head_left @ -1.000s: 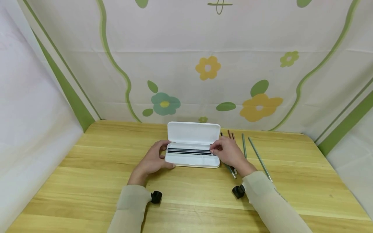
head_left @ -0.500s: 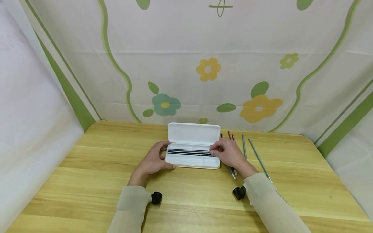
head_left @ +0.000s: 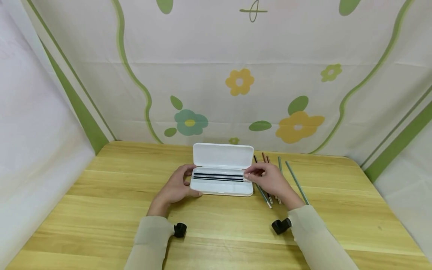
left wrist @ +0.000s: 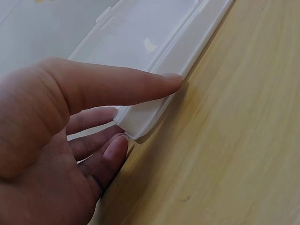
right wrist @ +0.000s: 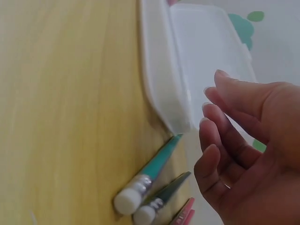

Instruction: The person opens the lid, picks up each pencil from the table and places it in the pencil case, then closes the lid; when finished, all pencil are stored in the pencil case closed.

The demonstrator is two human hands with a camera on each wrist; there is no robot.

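A white pencil case (head_left: 221, 190) stands open on the table, its lid (head_left: 223, 156) raised at the back. Several dark pencils (head_left: 218, 177) lie lengthwise inside, their pale eraser ends to the right. My left hand (head_left: 176, 185) holds the case's left end, thumb along the front edge and fingers around the end, as the left wrist view also shows. Over the right end hovers my right hand (head_left: 268, 182). Its fingers are loosely bent with nothing seen between thumb and forefinger (right wrist: 234, 98); the pencils are hidden from the right wrist view.
Loose pencils lie right of the case, partly under the right hand: a teal pencil (head_left: 263, 195), red ones (head_left: 264, 157), and another teal pencil (head_left: 297, 182) farther right. A flowered cloth (head_left: 202, 86) hangs behind the wooden table (head_left: 216, 232).
My right hand has let go of the pencil ends and lifted slightly to the right, so the eraser ends now show. The left hand stays on the case.
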